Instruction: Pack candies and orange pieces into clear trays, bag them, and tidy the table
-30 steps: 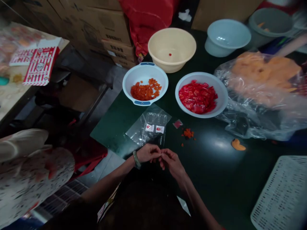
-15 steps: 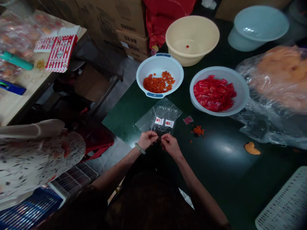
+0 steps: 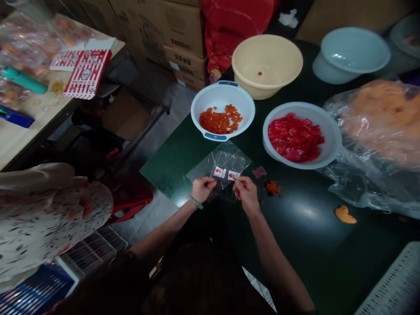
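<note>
Mid-frame, on the dark green table [image 3: 295,249], a clear plastic bag [image 3: 228,159] lies with its long axis crosswise, rising slightly rightward; two red-and-white sachets [image 3: 219,172] show through it. Left hand [image 3: 203,189] and right hand [image 3: 246,194] pinch its near edge (fingers almost closed). Just beyond: white bowl [image 3: 223,94], orange cubes [image 3: 220,121].

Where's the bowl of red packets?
In the head view, the white bowl sits right of the bowl of orange pieces, beyond the person's right hand.
</note>
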Motion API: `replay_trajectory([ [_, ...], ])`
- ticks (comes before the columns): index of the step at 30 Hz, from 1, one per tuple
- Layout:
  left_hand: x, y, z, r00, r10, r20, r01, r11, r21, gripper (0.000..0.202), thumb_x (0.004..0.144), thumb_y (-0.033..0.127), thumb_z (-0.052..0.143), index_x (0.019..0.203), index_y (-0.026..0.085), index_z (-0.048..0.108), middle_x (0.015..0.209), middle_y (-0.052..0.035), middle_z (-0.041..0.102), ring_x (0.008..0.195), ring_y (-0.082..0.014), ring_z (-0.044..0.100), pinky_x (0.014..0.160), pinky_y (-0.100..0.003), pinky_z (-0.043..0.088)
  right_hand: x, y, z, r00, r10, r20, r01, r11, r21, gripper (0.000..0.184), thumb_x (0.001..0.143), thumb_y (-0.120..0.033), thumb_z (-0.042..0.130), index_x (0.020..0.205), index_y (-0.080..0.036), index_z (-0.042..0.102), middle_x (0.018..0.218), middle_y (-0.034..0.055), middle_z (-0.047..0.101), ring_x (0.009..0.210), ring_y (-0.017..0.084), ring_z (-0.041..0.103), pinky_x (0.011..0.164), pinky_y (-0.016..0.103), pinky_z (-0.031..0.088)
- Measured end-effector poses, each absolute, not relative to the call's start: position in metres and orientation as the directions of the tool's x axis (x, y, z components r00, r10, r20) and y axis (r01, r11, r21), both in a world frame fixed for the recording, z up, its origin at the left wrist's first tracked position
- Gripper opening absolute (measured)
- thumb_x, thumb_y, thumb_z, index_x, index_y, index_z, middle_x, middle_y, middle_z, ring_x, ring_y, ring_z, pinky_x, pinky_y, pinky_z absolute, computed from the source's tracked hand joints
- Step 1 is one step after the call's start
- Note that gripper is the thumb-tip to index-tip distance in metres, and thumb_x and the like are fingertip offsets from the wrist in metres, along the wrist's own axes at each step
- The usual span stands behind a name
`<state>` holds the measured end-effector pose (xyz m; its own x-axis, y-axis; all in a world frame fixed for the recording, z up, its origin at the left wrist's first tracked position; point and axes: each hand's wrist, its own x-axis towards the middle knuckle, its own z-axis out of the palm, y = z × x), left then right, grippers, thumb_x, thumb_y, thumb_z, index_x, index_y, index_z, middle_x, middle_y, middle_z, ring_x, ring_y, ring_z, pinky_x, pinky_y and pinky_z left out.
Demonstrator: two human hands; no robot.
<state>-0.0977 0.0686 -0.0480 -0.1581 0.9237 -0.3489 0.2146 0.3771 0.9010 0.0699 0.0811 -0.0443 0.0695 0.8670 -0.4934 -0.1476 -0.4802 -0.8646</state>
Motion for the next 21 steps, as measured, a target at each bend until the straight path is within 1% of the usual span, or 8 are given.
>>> replay_trajectory([
  [3, -0.091, 0.107, -0.055, -0.243, 0.934, -0.263, 0.324, 0.334, 0.885, 0.015, 0.074, 0.029, 0.063, 0.072, 0.015, 0.068, 0.062, -0.0009, 0.063, 0.054, -0.0107, 0.053, 0.055, -0.022, 0.043, 0.057, 0.121, -0.052, 0.203, 0.894, -0.400, -0.035, -0.402, -0.915, 0.020, 0.069, -0.035, 0.055, 0.081, -0.019, 0.048, 0.049, -0.0060, 0.052, 0.036, 0.009, 0.041, 0.036, 0.020, 0.029],
  [5, -0.087, 0.133, -0.060, -0.310, 0.927, -0.210, 0.403, 0.328, 0.855, 0.012, 0.074, 0.025, 0.064, 0.073, 0.015, 0.069, 0.067, -0.0022, 0.064, 0.060, -0.0123, 0.055, 0.061, -0.024, 0.044, 0.047, 0.142, -0.058, 0.241, 0.901, -0.361, 0.038, -0.381, -0.924, 0.017, 0.071, -0.033, 0.053, 0.081, -0.020, 0.048, 0.048, -0.0052, 0.053, 0.037, 0.010, 0.043, 0.037, 0.021, 0.031],
  [8, -0.081, 0.161, -0.069, -0.349, 0.916, -0.197, 0.442, 0.346, 0.827, 0.008, 0.072, 0.022, 0.066, 0.075, 0.016, 0.071, 0.074, -0.0040, 0.064, 0.066, -0.0143, 0.056, 0.065, -0.026, 0.044, 0.034, 0.158, -0.065, 0.215, 0.901, -0.377, 0.050, -0.396, -0.917, 0.018, 0.071, -0.034, 0.052, 0.083, -0.020, 0.049, 0.050, -0.0048, 0.054, 0.038, 0.009, 0.042, 0.037, 0.021, 0.030],
  [11, -0.082, 0.170, -0.074, -0.341, 0.916, -0.209, 0.452, 0.355, 0.819, 0.009, 0.074, 0.021, 0.065, 0.077, 0.017, 0.072, 0.076, -0.0041, 0.064, 0.067, -0.0143, 0.056, 0.065, -0.026, 0.044, 0.027, 0.162, -0.068, 0.163, 0.877, -0.452, 0.001, -0.458, -0.889, 0.019, 0.071, -0.037, 0.052, 0.082, -0.020, 0.049, 0.050, -0.0053, 0.053, 0.036, 0.008, 0.039, 0.036, 0.020, 0.027],
  [13, -0.085, 0.168, -0.076, -0.329, 0.919, -0.217, 0.452, 0.355, 0.818, 0.010, 0.074, 0.021, 0.065, 0.078, 0.017, 0.072, 0.076, -0.0036, 0.064, 0.065, -0.0133, 0.055, 0.063, -0.025, 0.044, 0.024, 0.165, -0.070, 0.144, 0.866, -0.479, 0.004, -0.485, -0.875, 0.019, 0.072, -0.037, 0.051, 0.080, -0.021, 0.048, 0.049, -0.0055, 0.052, 0.035, 0.008, 0.036, 0.035, 0.020, 0.026],
  [17, -0.096, 0.158, -0.081, -0.317, 0.919, -0.236, 0.456, 0.366, 0.811, 0.010, 0.074, 0.021, 0.065, 0.079, 0.016, 0.072, 0.076, -0.0035, 0.065, 0.064, -0.0126, 0.055, 0.062, -0.024, 0.044, 0.016, 0.179, -0.079, 0.107, 0.862, -0.496, 0.098, -0.506, -0.857, 0.015, 0.071, -0.033, 0.053, 0.079, -0.020, 0.052, 0.046, -0.0054, 0.052, 0.035, 0.009, 0.036, 0.037, 0.022, 0.027],
  [19, -0.101, 0.152, -0.084, -0.321, 0.916, -0.242, 0.462, 0.374, 0.804, 0.010, 0.075, 0.020, 0.065, 0.080, 0.015, 0.072, 0.077, -0.0038, 0.065, 0.064, -0.0125, 0.055, 0.062, -0.024, 0.045, 0.016, 0.186, -0.084, 0.103, 0.867, -0.488, 0.176, -0.499, -0.849, 0.013, 0.068, -0.031, 0.056, 0.075, -0.020, 0.055, 0.043, -0.0051, 0.050, 0.037, 0.011, 0.040, 0.040, 0.023, 0.030],
  [21, -0.104, 0.148, -0.086, -0.320, 0.916, -0.242, 0.475, 0.376, 0.796, 0.011, 0.075, 0.021, 0.064, 0.081, 0.015, 0.072, 0.076, -0.0037, 0.064, 0.063, -0.0122, 0.055, 0.062, -0.024, 0.044, 0.020, 0.188, -0.088, 0.131, 0.884, -0.448, 0.247, -0.467, -0.849, 0.012, 0.068, -0.032, 0.058, 0.072, -0.021, 0.055, 0.046, -0.0038, 0.050, 0.045, 0.014, 0.046, 0.047, 0.024, 0.034],
])
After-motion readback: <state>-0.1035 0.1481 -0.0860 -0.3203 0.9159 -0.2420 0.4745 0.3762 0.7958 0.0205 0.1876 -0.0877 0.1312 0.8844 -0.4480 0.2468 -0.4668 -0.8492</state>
